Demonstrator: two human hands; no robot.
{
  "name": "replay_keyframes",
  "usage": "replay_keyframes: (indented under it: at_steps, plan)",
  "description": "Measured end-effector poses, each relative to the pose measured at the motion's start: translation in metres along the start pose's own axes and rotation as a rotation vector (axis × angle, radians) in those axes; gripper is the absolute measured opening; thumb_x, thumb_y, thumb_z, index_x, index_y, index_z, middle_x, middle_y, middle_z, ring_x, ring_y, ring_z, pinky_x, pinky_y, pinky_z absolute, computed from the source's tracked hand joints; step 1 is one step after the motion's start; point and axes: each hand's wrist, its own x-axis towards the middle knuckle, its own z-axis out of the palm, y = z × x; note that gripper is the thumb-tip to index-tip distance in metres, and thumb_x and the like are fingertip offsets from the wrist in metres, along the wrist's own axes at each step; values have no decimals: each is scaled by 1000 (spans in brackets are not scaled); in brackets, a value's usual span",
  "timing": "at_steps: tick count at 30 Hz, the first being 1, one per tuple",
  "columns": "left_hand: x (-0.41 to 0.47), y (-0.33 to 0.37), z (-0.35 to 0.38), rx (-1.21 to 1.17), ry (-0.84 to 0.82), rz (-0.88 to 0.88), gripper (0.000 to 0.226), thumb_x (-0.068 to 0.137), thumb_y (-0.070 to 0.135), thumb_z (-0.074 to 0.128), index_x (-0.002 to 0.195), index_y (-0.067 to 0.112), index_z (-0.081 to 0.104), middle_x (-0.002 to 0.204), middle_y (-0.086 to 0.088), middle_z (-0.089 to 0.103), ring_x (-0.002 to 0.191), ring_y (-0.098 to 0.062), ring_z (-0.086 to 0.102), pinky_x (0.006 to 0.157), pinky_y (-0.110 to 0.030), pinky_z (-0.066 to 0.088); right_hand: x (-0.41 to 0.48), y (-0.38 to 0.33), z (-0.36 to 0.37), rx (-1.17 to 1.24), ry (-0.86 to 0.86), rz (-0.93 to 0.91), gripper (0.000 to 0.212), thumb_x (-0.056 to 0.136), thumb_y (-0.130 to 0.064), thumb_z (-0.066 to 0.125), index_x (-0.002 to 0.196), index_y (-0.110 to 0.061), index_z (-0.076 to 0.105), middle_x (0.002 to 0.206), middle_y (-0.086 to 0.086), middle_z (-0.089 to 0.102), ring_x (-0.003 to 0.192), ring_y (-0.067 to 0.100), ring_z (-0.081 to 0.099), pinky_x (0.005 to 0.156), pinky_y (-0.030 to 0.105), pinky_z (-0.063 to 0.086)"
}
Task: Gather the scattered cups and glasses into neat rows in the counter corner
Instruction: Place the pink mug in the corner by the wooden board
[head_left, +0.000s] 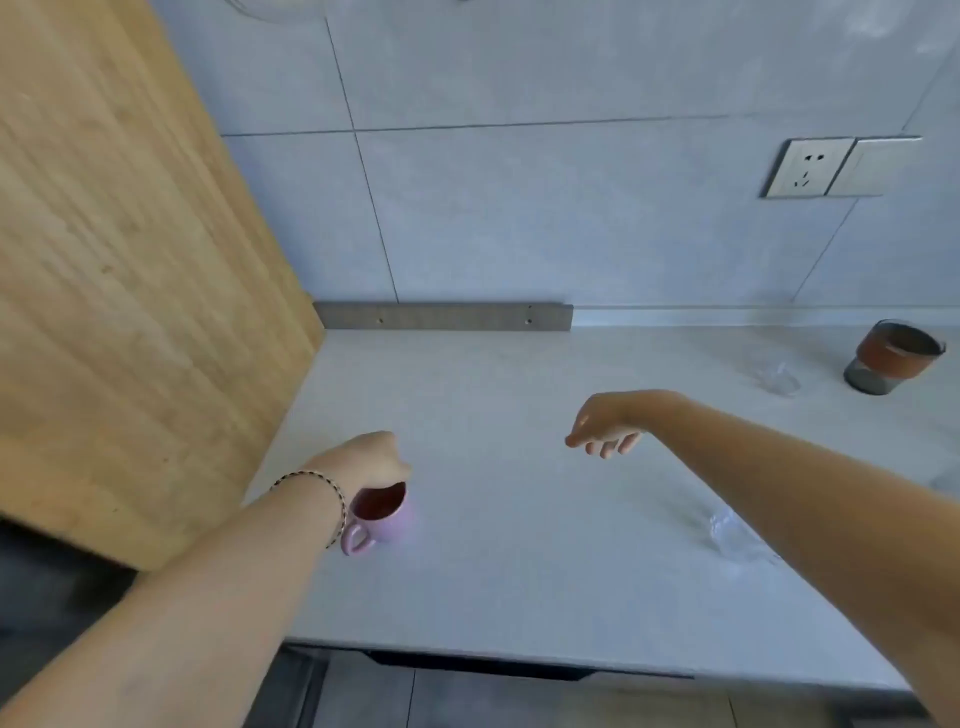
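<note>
Left hand (371, 465): small pink ceramic mug (388, 526) is gripped at the rim.
Right hand (605, 426): held over the white counter (493, 582), fingers loose, nothing held.

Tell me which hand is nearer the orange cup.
Right. The right hand hangs to the left of the orange cup, apart from it; the left hand is farther left, gripping the pink mug.
</note>
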Motion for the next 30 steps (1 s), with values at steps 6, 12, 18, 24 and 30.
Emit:
replay_keyframes:
  at_steps: [6,12,18,24,30]
  plan:
    - [10,-22,48,130,-15,-108,79,72,36,63,139,23,23,135,-6,31,122,-30,37,76,-32,42,28,-14,18,-3,-34,2,38,95,-30,49,123,-6,57,119,9,66,88,17,60,88,30,51]
    - [51,-34,44,34,-73,-65,63,71,42,64,122,16,37,124,-9,45,107,-30,55,75,-31,45,71,-35,28,4,-66,44,36,94,-28,49,120,-6,60,118,9,67,88,16,61,86,28,51]
    - [112,-56,-23,-20,-98,91,56,65,37,68,110,16,43,113,-7,56,98,-27,59,69,-31,46,117,-76,11,59,-56,93,34,93,-27,49,119,-7,61,115,8,68,87,15,61,83,27,52]
    - [196,-75,-107,45,108,156,63,67,34,69,119,17,40,118,-12,46,100,-34,55,67,-34,46,164,-122,-14,156,7,80,33,92,-24,50,115,-5,63,100,7,67,84,17,59,58,17,44]
    - [283,-93,-151,23,154,91,60,68,34,69,120,17,43,121,-15,45,103,-38,55,83,-39,53,205,-141,-21,153,11,123,36,93,-24,49,117,-2,63,117,12,67,109,25,63,93,31,47]
